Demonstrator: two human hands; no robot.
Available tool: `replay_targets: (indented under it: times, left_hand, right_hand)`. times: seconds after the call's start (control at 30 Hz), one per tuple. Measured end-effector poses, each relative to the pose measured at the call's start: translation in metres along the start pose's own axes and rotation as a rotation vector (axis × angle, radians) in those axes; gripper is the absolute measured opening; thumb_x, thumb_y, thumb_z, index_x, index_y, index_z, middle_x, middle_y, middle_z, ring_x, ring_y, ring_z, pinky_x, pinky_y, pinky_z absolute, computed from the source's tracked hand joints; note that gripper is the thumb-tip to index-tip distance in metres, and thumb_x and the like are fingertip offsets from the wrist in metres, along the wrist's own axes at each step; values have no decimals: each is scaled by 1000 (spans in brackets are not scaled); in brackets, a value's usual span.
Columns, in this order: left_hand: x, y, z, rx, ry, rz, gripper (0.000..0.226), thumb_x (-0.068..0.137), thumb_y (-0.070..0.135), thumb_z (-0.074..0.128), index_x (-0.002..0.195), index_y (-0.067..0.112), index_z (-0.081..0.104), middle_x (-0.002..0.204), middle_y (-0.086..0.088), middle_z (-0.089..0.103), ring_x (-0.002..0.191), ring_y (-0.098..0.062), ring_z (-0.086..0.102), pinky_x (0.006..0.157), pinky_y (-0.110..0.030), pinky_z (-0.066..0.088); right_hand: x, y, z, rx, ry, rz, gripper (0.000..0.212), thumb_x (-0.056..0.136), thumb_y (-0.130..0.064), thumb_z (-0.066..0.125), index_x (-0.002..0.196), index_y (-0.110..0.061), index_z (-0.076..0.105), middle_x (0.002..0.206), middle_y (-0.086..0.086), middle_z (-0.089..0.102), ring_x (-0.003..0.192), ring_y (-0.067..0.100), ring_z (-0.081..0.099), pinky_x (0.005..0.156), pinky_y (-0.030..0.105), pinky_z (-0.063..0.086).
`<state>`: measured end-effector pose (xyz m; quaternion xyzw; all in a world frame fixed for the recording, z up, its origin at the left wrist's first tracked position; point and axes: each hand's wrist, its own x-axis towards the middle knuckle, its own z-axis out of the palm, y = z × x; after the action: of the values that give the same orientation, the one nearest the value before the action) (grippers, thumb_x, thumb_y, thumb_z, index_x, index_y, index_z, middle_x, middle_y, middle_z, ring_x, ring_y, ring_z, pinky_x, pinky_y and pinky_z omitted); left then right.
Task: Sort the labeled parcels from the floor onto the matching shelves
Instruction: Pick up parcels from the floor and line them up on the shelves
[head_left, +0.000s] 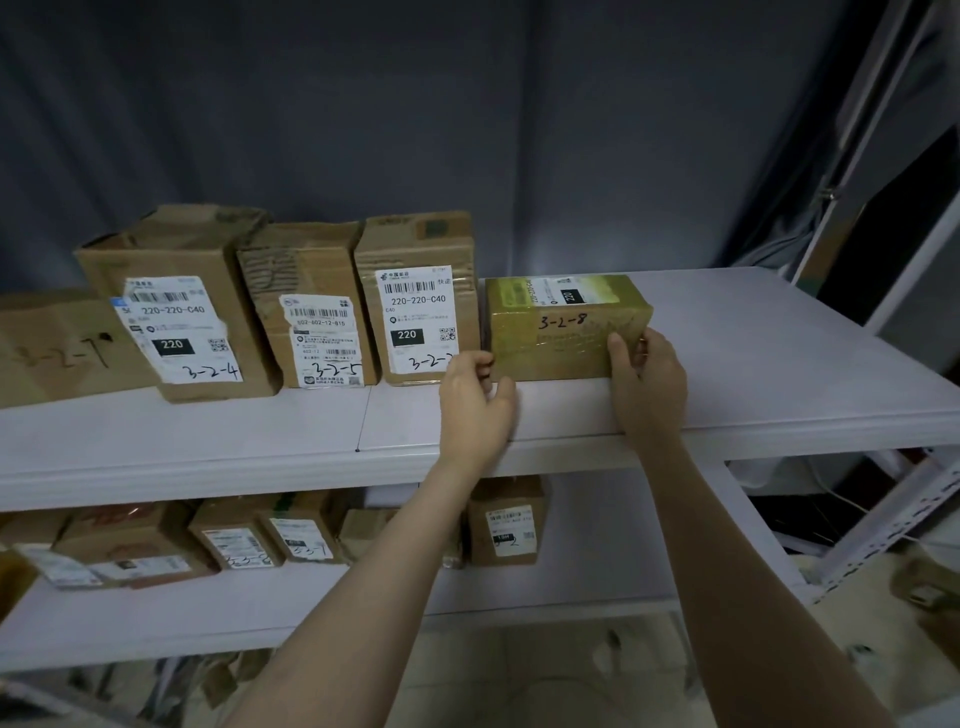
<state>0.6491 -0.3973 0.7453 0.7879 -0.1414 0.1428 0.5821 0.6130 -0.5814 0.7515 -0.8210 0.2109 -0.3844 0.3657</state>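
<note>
So the person's got the olive-green tape-wrapped cardboard parcel marked 3-2-8 (566, 327) sitting on the white upper shelf (753, 353), right at the end of the row next to the brown box with a white postal label (418, 299). The right hand (647, 379) grips the parcel's right end, while the left hand (475, 400) curls loosely at its lower left corner, looks like barely touching. Best bet now: nudge it flush against its neighbour, keep the handwritten code facing out, then let go evenly so it doesn't skew.
</note>
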Motion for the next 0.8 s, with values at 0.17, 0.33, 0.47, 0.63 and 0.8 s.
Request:
replay_targets:
  times: [0.17, 0.33, 0.47, 0.63, 0.8]
  left_hand:
    - [0, 0, 0, -14, 30, -5, 26, 88, 5, 58, 115, 5, 56, 110, -8, 60, 101, -19, 58, 90, -32, 51]
    - [0, -1, -1, -10, 44, -5, 25, 88, 3, 58, 112, 5, 56, 109, -9, 59, 100, -20, 58, 89, -32, 51]
    - [0, -1, 0, 5, 39, -3, 23, 88, 3, 58, 110, 5, 56, 107, -8, 59, 99, -20, 57, 89, -33, 51]
    - [1, -3, 1, 35, 43, 16, 17, 87, 3, 58, 104, 5, 58, 103, -9, 57, 96, -21, 56, 87, -35, 50]
    - [0, -2, 0, 37, 46, 34, 11, 85, 2, 58, 95, 6, 59, 100, -7, 54, 93, -21, 54, 84, -33, 49]
  right_hand:
    - [-2, -5, -1, -5, 8, -3, 31, 102, -34, 50, 114, -8, 61, 105, 4, 63, 90, 14, 54, 71, 22, 36]
    - [-7, -9, -4, 14, 5, -4, 28, 102, -30, 50, 118, -9, 61, 96, -7, 58, 85, 11, 53, 63, 7, 29]
    - [-8, -8, -4, 4, -6, -16, 30, 101, -28, 53, 122, -8, 60, 99, -6, 59, 87, 11, 52, 65, 14, 34]
    - [-7, -5, 1, -17, -3, -9, 42, 93, -34, 63, 126, -9, 57, 114, 5, 65, 104, 20, 57, 82, 27, 41]
    - [-7, -2, 4, -9, 33, -12, 53, 87, -32, 71, 130, -7, 52, 118, 8, 61, 108, 22, 58, 82, 27, 43]
